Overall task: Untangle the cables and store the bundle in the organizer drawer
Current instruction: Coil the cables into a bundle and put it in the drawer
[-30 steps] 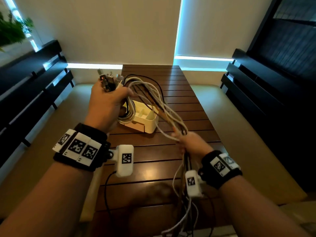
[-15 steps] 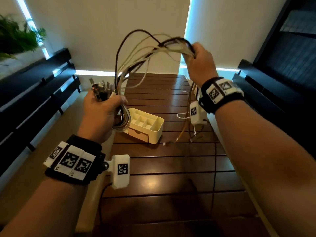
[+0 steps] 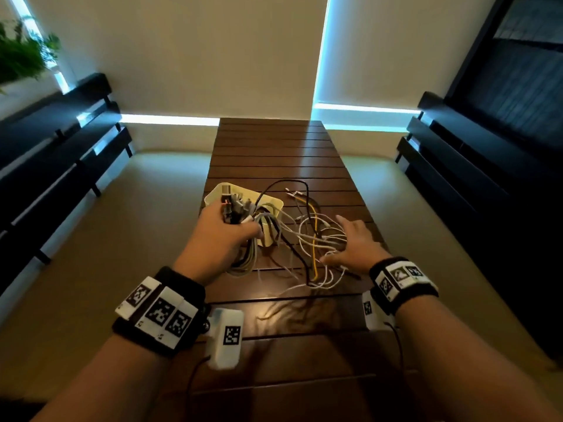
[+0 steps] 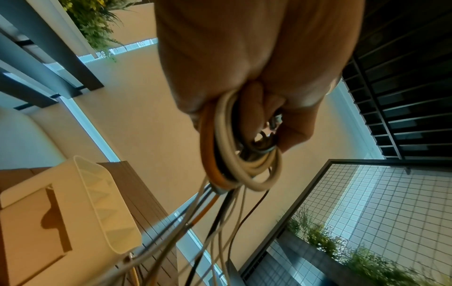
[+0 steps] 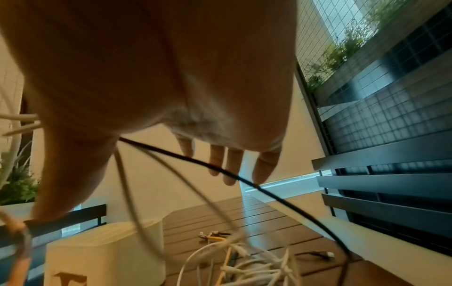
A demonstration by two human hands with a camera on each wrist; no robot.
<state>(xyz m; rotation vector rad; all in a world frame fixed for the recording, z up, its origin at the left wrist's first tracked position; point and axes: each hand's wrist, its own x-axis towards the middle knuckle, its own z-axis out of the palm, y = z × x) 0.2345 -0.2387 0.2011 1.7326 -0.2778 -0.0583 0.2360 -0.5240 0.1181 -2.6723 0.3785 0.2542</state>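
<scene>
The left hand (image 3: 217,236) is closed in a fist around a gathered bunch of white, grey, orange and black cables (image 3: 307,239); the plug ends stick up out of the top of the fist, and coiled loops hang below it. The right hand (image 3: 355,243) is spread flat with straight fingers (image 5: 233,164) and is laid over the loose part of the same cables, which lie sprawled on the dark brown slatted wooden table (image 3: 274,153). Nothing is gripped by this hand.

The cream plastic organizer box with a small front drawer (image 3: 271,205) stands on the table just behind the left hand, and cable strands run past its right side. Dark slatted benches (image 3: 54,147) are set along the left and right of the table, a pale wall stands at the far end, and a green plant (image 3: 24,56) is seen at the far left.

In the left wrist view the fingers are seen curled round the looped cables (image 4: 242,154), and the organizer's divided top (image 4: 105,205) and drawer front are shown. In the right wrist view a black cable (image 5: 244,180) is seen crossing under the open fingers, with white cables heaped on the table below.
</scene>
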